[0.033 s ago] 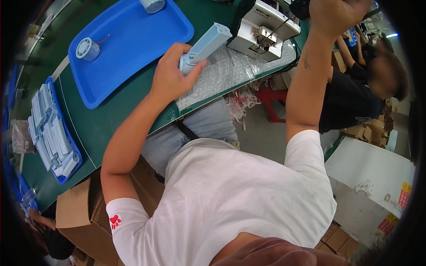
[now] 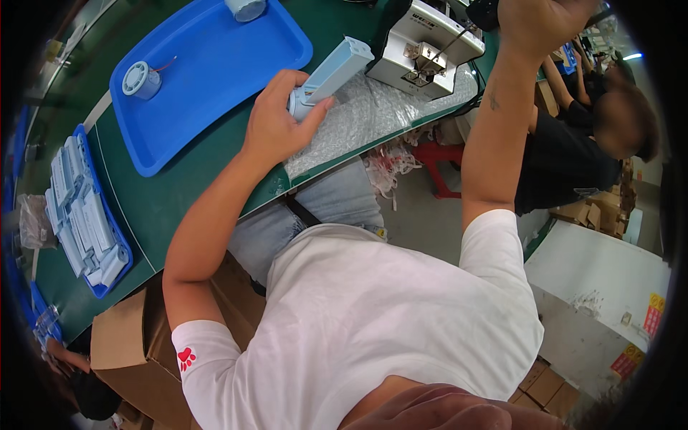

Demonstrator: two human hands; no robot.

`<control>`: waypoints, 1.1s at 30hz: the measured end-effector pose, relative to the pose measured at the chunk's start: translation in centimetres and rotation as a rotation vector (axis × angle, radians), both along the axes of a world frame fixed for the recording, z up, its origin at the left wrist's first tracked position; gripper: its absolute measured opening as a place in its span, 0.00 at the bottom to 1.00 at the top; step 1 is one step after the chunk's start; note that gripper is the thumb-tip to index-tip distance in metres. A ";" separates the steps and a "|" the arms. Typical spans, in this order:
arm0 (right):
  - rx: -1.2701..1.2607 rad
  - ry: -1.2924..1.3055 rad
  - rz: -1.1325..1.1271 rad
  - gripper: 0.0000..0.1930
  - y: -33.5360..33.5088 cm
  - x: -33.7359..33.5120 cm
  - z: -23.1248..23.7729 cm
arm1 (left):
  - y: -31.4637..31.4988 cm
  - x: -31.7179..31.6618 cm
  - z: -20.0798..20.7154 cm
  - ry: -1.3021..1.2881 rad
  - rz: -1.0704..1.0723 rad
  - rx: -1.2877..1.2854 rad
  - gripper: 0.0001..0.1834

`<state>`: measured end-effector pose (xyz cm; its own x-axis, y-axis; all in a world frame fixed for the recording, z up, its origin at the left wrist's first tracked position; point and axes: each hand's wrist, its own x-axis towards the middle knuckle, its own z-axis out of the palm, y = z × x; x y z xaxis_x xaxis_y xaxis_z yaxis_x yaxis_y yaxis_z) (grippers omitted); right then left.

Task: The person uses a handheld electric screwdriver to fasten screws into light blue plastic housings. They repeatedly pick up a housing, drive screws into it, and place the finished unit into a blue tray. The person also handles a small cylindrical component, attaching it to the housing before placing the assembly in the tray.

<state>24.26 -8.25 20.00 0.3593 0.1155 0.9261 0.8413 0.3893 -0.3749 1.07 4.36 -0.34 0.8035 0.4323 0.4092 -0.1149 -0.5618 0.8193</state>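
A pale blue plastic housing (image 2: 337,68), with a long hollow handle and a rounded end, is gripped in my left hand (image 2: 283,118). The hand is closed around the rounded end; the handle points up and right over a bubble-wrap sheet (image 2: 358,118). My right hand (image 2: 541,29), partly cut off at the upper edge, is closed on a black screwdriver (image 2: 484,13). Its thin metal shaft slants down to the metal block on the front of a silver and black screw feeder (image 2: 430,54). Some right-hand fingers are out of sight.
A blue tray (image 2: 208,86) holds a round pale blue part (image 2: 142,80) with a red wire and another round part (image 2: 247,7). Farther left, a second tray (image 2: 125,261) is heaped with pale blue housings (image 2: 82,208). A cardboard box (image 2: 118,333) stands below the table; a person (image 2: 573,150) sits at right.
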 end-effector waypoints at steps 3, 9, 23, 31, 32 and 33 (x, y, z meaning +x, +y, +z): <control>-0.021 0.080 -0.003 0.18 -0.1 -0.7 0.1 | 0.0 0.0 -0.1 -0.003 0.004 -0.001 0.20; -0.004 -0.023 0.006 0.17 -0.3 0.4 0.2 | 0.0 -0.1 0.0 0.002 -0.006 -0.004 0.19; 0.024 -0.064 0.043 0.18 -0.6 0.5 0.2 | 0.0 -0.1 0.3 0.046 -0.022 0.021 0.18; 0.028 -0.014 0.005 0.20 -0.4 -0.3 0.1 | 0.1 -0.2 0.3 0.048 -0.027 0.008 0.18; 0.021 0.018 -0.043 0.19 -0.4 -0.3 0.1 | 0.1 -0.3 0.3 0.053 -0.027 0.009 0.18; 0.029 -0.027 -0.022 0.19 -0.5 0.2 0.0 | 0.1 -0.2 0.3 0.055 -0.026 0.005 0.18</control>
